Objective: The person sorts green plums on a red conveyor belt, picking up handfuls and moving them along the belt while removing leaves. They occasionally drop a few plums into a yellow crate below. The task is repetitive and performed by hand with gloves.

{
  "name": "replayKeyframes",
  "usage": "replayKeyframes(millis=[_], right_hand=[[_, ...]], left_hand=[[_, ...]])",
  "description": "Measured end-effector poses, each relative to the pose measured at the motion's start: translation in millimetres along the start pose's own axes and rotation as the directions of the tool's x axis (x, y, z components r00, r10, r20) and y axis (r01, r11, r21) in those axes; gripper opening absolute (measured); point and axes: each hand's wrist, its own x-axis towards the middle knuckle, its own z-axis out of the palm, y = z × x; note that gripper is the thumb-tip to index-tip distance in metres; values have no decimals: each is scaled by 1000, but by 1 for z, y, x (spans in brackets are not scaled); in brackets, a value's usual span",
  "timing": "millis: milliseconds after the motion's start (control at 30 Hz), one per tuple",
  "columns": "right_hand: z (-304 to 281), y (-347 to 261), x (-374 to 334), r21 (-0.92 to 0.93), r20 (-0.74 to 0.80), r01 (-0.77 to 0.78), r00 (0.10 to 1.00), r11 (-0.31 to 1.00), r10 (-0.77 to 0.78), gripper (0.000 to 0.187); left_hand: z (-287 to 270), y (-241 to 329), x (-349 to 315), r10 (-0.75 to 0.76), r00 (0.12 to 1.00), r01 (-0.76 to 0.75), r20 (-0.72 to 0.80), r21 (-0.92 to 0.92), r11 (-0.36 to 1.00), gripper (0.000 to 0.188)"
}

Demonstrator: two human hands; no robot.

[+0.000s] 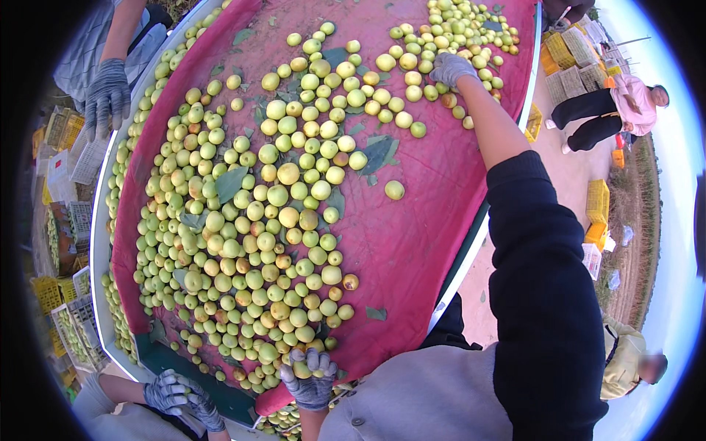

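Observation:
Small round yellow-green fruits (276, 195), some with brown patches, lie heaped across a red cloth (390, 250) on a long sorting table. My left hand (312, 384), in a grey knitted glove, is at the near edge of the cloth, palm up, its fingers curled round a green fruit (301, 369). Stretched far forward to the right, my right hand (450, 70) wears a similar glove. Its bent fingers reach down among the fruits of the far pile (471, 29); whatever they grip is hidden beneath them.
Green leaves (379, 153) lie among the fruits. Across the table's left side hangs a co-worker's gloved hand (108, 99); another's gloved hands (176, 397) are at lower left. Crates (70, 323) stand left, yellow crates (598, 201) right. Two more people (610, 110) are at right.

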Motion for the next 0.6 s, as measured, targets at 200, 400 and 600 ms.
replayKeyframes(millis=[200,400,600], right_hand=[[-11,41,-21,488,-302,-288,830,824,469,39],[4,56,13,177,-54,-199,976,964,211,42],[-25,-20,-72,723,-29,76,996,686,-80,27]], left_hand=[[-7,-4,-7,144,968,-127,204,-96,987,39],[-8,2,-3,94,945,-50,313,-146,988,40],[9,6,18,121,937,49,327,-466,884,42]])
